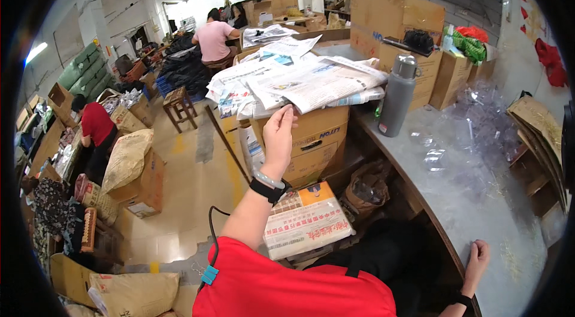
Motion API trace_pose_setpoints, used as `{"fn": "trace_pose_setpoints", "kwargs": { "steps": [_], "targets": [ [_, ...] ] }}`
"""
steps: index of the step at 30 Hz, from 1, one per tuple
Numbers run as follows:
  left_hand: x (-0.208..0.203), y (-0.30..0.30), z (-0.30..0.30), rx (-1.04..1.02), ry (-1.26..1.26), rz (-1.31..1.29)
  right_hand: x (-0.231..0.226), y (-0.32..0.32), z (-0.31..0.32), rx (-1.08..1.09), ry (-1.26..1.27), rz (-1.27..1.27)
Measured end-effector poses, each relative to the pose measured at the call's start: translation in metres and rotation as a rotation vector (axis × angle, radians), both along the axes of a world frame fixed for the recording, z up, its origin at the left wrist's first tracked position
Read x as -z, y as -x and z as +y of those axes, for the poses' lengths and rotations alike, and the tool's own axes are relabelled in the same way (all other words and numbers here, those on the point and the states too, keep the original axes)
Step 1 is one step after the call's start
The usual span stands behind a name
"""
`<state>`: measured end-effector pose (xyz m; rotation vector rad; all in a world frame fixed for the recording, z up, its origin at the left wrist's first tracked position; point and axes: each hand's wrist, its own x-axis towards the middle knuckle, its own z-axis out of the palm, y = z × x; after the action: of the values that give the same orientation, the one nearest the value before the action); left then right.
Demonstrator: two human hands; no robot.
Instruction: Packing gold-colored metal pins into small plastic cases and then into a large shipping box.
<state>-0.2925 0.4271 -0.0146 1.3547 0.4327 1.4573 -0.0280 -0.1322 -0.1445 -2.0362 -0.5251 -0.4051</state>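
Head view: the left hand [280, 128] is raised to the near edge of a loose pile of newspaper sheets [317, 80], which lies on top of a tall cardboard carton [326, 131] and overhangs its rim. The fingers of this hand are bunched narrow, with their tips at the paper's edge; whether a sheet is pinched between them cannot be determined. The right hand [477, 254] is well apart, over the near border of the grey worktable [455, 197], its fingers loosely curled; no object is visible in it, though its palm side is hidden. The step in hand is judged to be work at the edge of the top sheet. For good execution, the thumb should go under one layer only, since the sheets lie fanned and overlapping and two could lift together. A low, even pull is advised, as thin paper may crease or tear at a corner. Care is due on the right side: the grey flask [398, 98] stands upright just beside the sheets, and a sideways sweep might tip it. The clear plastic pieces [479, 125] farther along the table should be kept free of trailing paper.
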Motion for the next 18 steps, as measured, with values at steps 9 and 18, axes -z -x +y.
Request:
{"fn": "trace_pose_setpoints", "kwargs": {
  "steps": [9,18],
  "targets": [
    [-0.06,-0.039,0.033,0.368,0.286,0.239,0.008,-0.001,0.007,0.095,0.049,-0.156],
    [-0.124,-0.022,0.027,-0.47,-0.695,0.812,-0.006,0.018,0.017,0.133,0.046,-0.143]
  ]
}}
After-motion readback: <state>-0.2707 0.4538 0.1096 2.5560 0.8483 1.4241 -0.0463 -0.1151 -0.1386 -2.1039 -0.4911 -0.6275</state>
